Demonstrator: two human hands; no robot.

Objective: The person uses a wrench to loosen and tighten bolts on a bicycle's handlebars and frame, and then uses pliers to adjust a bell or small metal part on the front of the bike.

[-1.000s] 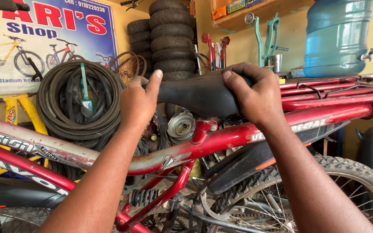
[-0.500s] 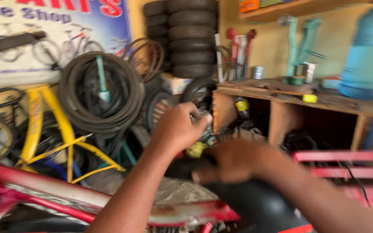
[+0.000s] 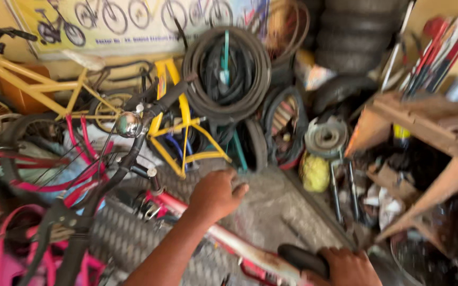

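At the near edge of the scene, low and centre, we record a red bicycle frame, its top tube running from the handlebar stem at left down toward the near right. Our left hand rests on this tube, fingers curled loosely around it. Our right hand, at the near right corner, is clenched on the black saddle at the tube's lower end. Left of the frame: black handlebars with a chrome bell. Near left: pink bicycle parts. Far left: a yellow bicycle against the wall. Far centre: a hanging coil of black tyres and tubes. Right: a wooden workbench, with clutter beneath it too blurred for us to tell apart.
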